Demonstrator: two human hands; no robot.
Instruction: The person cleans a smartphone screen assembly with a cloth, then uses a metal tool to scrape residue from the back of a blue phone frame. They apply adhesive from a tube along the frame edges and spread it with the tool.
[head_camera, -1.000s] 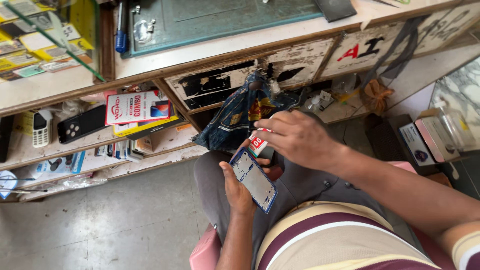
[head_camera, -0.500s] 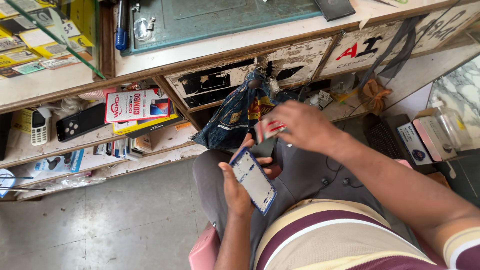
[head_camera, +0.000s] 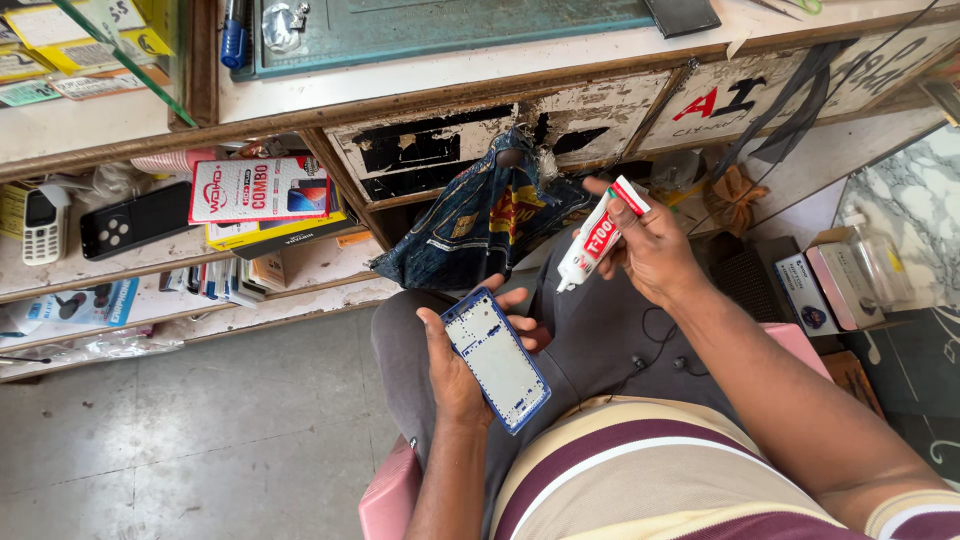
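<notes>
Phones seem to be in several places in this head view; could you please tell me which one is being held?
The blue-framed phone body, lying open-faced in the left hand over the lap. The black phone and small keypad phone lie untouched on the shelf.

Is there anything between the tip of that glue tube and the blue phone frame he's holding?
Nothing visible. The right hand holds the white and red glue tube with its tip pointing down toward the blue phone frame, which rests in the left hand. Only open air above the grey-trousered lap separates them.
</notes>
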